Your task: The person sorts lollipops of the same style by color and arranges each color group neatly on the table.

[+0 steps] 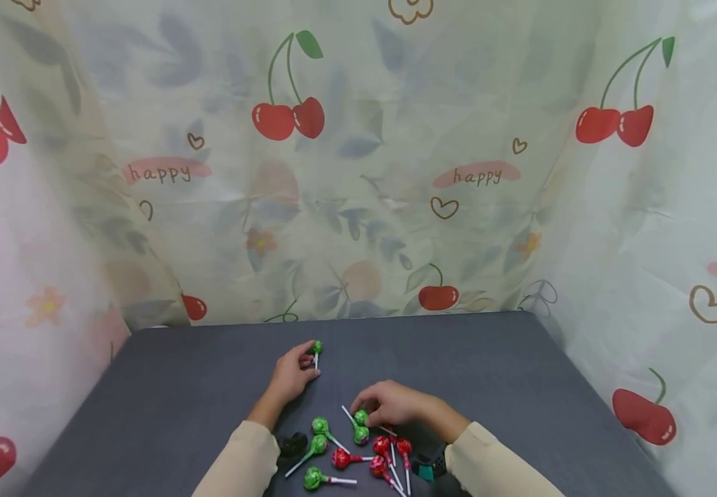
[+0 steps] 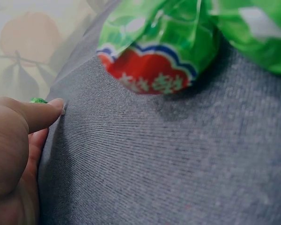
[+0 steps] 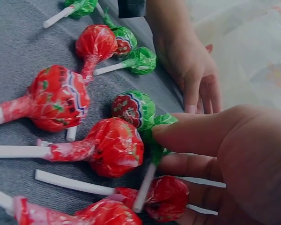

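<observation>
My left hand (image 1: pixel 291 373) is at the far side of the group, with fingers and thumb about a green lollipop (image 1: pixel 318 347), its white stick pointing toward me. In the left wrist view only a sliver of that lollipop shows behind the thumb. Over the near pile, my right hand (image 1: pixel 392 404) pinches a green lollipop (image 1: pixel 361 417) between thumb and fingers, partly covering it. Another green lollipop (image 3: pixel 133 110) lies against it. Close beside the right fingers are several red lollipops (image 3: pixel 114 147), sticks toward me.
More green lollipops (image 1: pixel 313 478) and a red lollipop (image 1: pixel 341 457) lie between the forearms on the dark grey tabletop (image 1: pixel 489 373). A black wrist device (image 1: pixel 429 464) sits on the right wrist. Patterned curtain (image 1: pixel 358 172) surrounds the table at the back and sides.
</observation>
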Motion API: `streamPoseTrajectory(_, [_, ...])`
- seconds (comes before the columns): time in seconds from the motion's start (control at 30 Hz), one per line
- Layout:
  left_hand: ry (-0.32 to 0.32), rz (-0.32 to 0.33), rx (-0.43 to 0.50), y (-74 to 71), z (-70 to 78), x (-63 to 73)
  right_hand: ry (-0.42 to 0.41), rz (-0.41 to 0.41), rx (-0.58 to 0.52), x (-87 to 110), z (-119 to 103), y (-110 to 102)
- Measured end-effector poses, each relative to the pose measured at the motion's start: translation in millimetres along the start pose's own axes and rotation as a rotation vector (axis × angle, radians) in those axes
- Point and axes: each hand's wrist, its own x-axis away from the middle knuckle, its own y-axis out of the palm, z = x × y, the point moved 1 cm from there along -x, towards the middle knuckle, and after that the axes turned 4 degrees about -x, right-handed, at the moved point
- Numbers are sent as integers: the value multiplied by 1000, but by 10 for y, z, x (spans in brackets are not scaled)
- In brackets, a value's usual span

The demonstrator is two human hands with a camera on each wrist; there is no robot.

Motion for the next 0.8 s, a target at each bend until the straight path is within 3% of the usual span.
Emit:
streamPoseTrajectory(0.37, [-16, 5, -10, -4, 25, 9, 42, 10, 16, -27, 10, -92])
streamPoseTrajectory(0.8, [13, 15, -11, -8, 10, 21, -9, 108, 53, -69, -14, -271])
